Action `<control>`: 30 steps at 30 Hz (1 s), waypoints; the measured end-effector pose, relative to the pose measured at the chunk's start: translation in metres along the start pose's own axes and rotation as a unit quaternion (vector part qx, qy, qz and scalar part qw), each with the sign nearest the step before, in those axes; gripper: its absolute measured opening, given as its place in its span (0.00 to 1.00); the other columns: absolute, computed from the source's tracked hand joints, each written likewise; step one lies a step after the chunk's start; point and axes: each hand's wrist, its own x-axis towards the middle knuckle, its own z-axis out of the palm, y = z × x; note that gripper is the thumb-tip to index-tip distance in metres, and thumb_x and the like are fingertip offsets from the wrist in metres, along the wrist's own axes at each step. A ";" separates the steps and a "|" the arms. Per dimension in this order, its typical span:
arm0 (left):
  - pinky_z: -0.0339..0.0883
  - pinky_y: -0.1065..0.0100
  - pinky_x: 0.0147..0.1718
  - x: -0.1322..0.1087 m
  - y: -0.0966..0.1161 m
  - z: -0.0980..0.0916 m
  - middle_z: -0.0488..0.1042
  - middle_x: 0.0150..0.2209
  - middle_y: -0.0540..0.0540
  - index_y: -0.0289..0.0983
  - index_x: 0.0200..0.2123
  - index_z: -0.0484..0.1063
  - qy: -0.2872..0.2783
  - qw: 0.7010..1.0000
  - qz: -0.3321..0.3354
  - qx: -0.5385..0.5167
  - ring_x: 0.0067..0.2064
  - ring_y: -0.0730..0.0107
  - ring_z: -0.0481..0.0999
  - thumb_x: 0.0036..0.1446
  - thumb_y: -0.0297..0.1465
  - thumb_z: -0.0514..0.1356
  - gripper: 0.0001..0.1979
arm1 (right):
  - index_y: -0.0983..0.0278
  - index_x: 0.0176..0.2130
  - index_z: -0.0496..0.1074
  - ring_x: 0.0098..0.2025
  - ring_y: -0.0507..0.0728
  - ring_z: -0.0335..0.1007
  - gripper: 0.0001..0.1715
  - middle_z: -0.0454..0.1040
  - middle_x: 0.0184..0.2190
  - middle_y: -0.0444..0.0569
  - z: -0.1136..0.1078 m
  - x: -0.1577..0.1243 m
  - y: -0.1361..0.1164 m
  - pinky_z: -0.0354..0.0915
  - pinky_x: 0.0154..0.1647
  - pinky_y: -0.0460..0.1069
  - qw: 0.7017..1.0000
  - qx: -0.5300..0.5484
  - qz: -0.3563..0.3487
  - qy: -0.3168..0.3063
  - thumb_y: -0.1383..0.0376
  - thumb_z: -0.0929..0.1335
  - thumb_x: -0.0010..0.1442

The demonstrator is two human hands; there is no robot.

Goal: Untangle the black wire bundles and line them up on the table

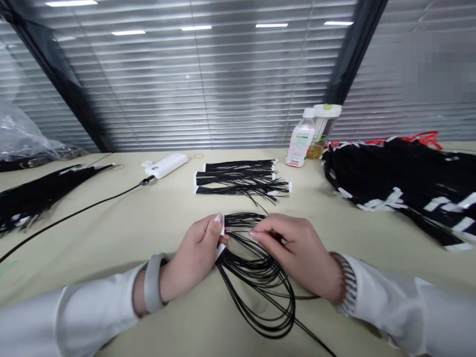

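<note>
A bundle of thin black cords (260,277) lies looped on the beige table (156,218) right in front of me. My left hand (193,258) pinches the bundle's white-taped end between thumb and fingers. My right hand (297,253) is closed on the same cords just to the right, fingertips close to the left hand's. Beyond them lie three flat bundles of straight black cords (241,178) with white tape at their ends.
A large heap of black cords with white tags (405,183) fills the right side. Another black bundle (33,198) lies at the left. A white device (166,165) with a black cable, a white bottle (300,141), a clear cup (323,129) and a plastic bag (22,139) stand further back.
</note>
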 end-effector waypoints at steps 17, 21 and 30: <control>0.57 0.71 0.24 -0.001 0.001 0.000 0.61 0.21 0.53 0.36 0.22 0.59 -0.034 0.999 0.011 -0.001 0.23 0.75 0.59 0.62 0.44 0.44 0.22 | 0.66 0.30 0.71 0.29 0.48 0.67 0.08 0.73 0.25 0.44 -0.001 0.000 0.004 0.62 0.31 0.43 0.998 0.007 -0.065 -0.010 0.72 0.65 0.59; 0.58 0.71 0.25 0.000 0.002 0.000 0.62 0.21 0.52 0.36 0.22 0.60 -0.035 0.999 0.017 0.028 0.24 0.74 0.61 0.63 0.43 0.43 0.22 | 0.65 0.30 0.71 0.29 0.49 0.67 0.08 0.73 0.25 0.44 -0.002 0.000 0.006 0.62 0.31 0.43 0.997 -0.009 -0.073 -0.015 0.72 0.64 0.59; 0.56 0.72 0.23 0.000 0.007 0.001 0.62 0.21 0.52 0.37 0.21 0.59 -0.049 0.995 0.043 0.079 0.23 0.74 0.60 0.63 0.41 0.44 0.21 | 0.66 0.34 0.72 0.31 0.50 0.67 0.09 0.73 0.28 0.47 -0.004 0.000 0.009 0.64 0.32 0.44 0.991 -0.054 -0.124 -0.022 0.72 0.63 0.61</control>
